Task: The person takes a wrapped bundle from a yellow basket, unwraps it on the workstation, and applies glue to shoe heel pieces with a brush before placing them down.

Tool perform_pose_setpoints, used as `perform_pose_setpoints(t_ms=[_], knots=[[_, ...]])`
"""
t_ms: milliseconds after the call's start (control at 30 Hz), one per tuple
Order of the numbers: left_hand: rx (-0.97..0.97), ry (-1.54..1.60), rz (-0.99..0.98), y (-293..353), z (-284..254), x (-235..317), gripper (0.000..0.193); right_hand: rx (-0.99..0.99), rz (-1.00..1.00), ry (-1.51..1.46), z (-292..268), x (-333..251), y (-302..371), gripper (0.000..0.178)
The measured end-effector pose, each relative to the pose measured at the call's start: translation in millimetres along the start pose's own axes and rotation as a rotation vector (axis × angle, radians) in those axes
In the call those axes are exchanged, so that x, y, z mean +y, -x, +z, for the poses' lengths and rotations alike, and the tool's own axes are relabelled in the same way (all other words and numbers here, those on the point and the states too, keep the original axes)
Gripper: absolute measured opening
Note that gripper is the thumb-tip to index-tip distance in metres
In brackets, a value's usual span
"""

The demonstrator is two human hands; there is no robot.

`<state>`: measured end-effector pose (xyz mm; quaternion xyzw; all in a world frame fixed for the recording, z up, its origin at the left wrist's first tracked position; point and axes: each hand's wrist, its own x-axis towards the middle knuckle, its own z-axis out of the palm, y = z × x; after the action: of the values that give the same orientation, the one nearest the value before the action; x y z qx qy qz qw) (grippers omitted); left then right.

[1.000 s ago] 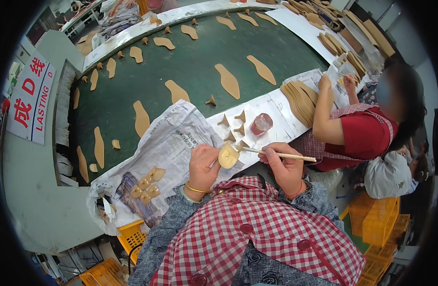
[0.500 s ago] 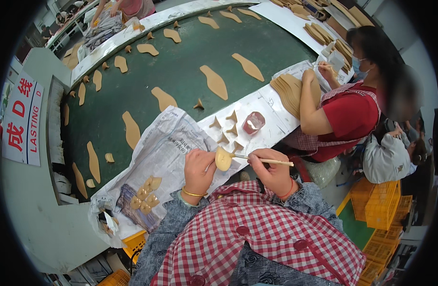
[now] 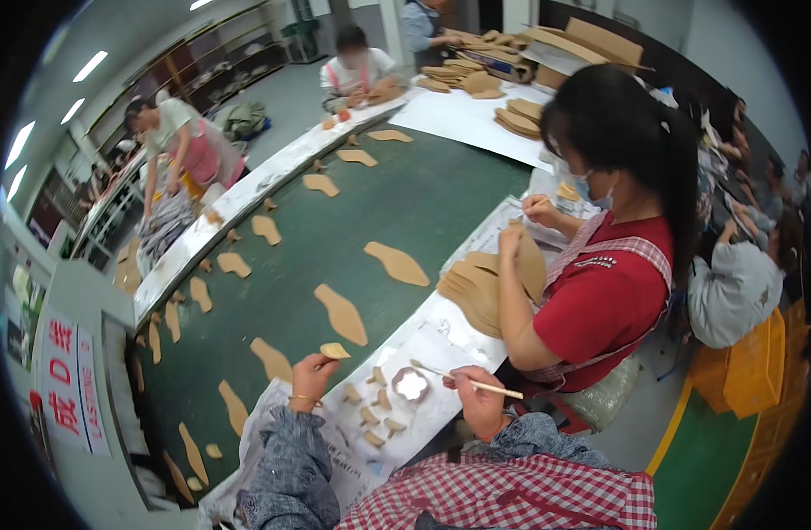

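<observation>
My left hand point(image 3: 312, 380) pinches a small tan shoe heel point(image 3: 335, 351), its broad end up, over the near edge of the green belt point(image 3: 308, 234). In my right hand point(image 3: 481, 405) is a brush point(image 3: 498, 389) with a pale wooden handle. Its bristle tip hovers by the cup point(image 3: 411, 385) of white liquid, apart from the heel. Between my hands, several more heels point(image 3: 370, 415) stand on the white ledge left of the cup. Tan insole-shaped pieces point(image 3: 341, 314) lie spaced along the belt, with small heels near some of them.
Close on my right a co-worker in red point(image 3: 613, 287) bends over a fanned stack of insole pieces point(image 3: 471, 291), holding a thin brush. Two more people point(image 3: 189, 141) work across the belt. Yellow crates point(image 3: 750, 371) stand on the floor at right. A sign board point(image 3: 74, 384) fronts the machine at left.
My left hand has moved forward and left with the heel, out over the belt's edge. The brush has come off the heel and now sits by the cup. My view has tilted upward.
</observation>
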<state>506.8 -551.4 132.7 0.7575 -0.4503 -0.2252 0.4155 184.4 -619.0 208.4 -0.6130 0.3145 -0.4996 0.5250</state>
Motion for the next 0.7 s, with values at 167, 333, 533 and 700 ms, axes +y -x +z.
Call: perform_pose_setpoints(t_ms=[167, 333, 533, 700], knots=[[-0.207, -0.356, -0.074, -110.3, 56.2, 19.5, 0.024, -0.018, 0.007, 0.015, -32.3, 20.7, -14.9, 0.012], [-0.286, -0.505, 0.032, -187.5, 112.6, -12.5, 0.019, -0.034, -0.132, 0.071, -47.9, 42.3, -39.7, 0.017], [-0.331, -0.768, 0.030, -209.3, 145.2, -16.3, 0.020, -0.152, -0.147, 0.134, -71.2, 59.8, -46.6, 0.021], [-0.246, -0.838, 0.007, -181.3, 113.7, -16.0, 0.022, -0.186, -0.110, 0.046, -68.7, 58.1, -41.1, 0.021]])
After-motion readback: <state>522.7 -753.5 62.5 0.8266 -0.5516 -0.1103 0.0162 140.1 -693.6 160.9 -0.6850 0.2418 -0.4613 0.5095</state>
